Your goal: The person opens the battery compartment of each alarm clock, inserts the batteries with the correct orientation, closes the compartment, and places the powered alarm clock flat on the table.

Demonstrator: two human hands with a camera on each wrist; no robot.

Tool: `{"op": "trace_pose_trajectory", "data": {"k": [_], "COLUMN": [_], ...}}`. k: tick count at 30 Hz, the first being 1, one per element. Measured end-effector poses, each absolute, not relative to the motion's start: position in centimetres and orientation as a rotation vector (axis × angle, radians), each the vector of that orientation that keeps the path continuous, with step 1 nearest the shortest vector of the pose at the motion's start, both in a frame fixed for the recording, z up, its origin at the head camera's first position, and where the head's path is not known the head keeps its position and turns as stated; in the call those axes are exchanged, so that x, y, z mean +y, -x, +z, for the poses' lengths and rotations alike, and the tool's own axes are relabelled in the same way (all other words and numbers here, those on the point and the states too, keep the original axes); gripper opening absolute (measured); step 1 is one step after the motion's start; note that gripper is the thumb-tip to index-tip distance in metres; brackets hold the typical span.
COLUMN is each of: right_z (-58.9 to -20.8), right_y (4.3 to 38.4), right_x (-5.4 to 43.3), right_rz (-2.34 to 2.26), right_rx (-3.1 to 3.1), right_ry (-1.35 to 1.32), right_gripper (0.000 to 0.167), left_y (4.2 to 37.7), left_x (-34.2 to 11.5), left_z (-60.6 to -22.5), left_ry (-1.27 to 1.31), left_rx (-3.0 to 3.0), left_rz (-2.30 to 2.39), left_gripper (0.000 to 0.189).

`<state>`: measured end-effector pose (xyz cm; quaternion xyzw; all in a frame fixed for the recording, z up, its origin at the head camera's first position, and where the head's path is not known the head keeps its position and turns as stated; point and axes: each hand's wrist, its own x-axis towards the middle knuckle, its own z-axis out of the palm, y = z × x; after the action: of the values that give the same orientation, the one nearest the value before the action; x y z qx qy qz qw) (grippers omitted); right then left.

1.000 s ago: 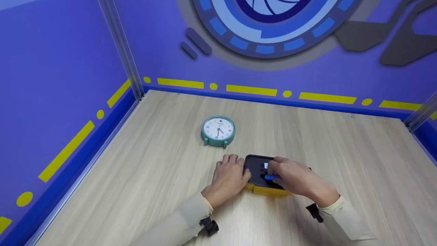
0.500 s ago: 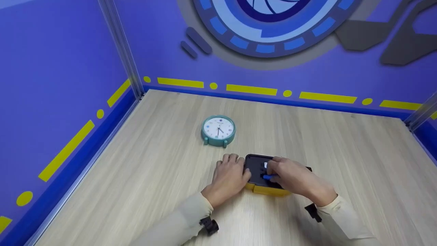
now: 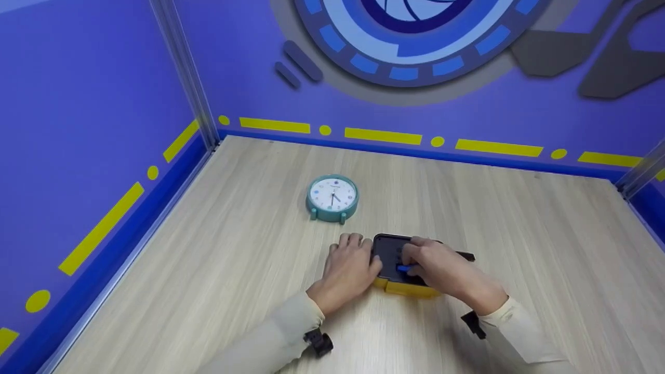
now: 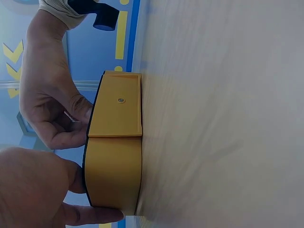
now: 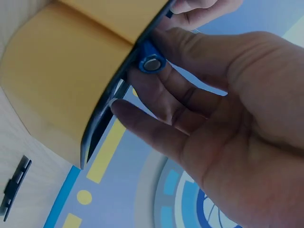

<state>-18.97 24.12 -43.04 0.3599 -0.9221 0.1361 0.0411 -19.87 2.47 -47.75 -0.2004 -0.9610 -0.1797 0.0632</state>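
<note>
A yellow box with a black top panel (image 3: 387, 254) sits on the table. My left hand (image 3: 349, 270) holds its left end, thumb on the black rim and a finger along the end wall (image 4: 111, 173). Over the panel, my right hand (image 3: 439, 265) pinches a blue battery (image 3: 403, 268). The battery's round metal end (image 5: 152, 64) shows in the right wrist view, close to the black rim. Most of the battery and the panel's right part are hidden behind the right hand. In the left wrist view the box's yellow side carries a small screw (image 4: 121, 100).
A teal round clock (image 3: 332, 199) lies face up behind the box. A thin black piece with notches, perhaps a cover (image 5: 15, 187), lies on the table to the right of the box. Blue walls with yellow marks (image 3: 383, 136) border the wooden table (image 3: 249, 208).
My right hand has shifted slightly left with the blue battery, and a white spot on the panel is now covered. More of the black piece shows at the right. My left hand stays put.
</note>
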Motion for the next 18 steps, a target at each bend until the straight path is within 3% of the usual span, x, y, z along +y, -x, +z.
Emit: {"op": "trace_pose_trajectory", "data": {"k": [9, 18], "right_z": [-42.59, -42.28], "right_y": [18.9, 18.97], "right_x": [24.29, 24.52], "right_rz": [0.393, 0.409], "right_rx": [-2.858, -2.829], "right_ry": [-1.148, -1.185], "right_gripper": [0.016, 0.025], "left_y": [19.88, 19.88], "left_x": [2.5, 2.46], "left_z": [-47.79, -47.75], "left_ry": [0.615, 0.61], "left_rx": [-2.901, -2.89], "left_rz": [-0.564, -0.577], "left_gripper": [0.036, 0.036]}}
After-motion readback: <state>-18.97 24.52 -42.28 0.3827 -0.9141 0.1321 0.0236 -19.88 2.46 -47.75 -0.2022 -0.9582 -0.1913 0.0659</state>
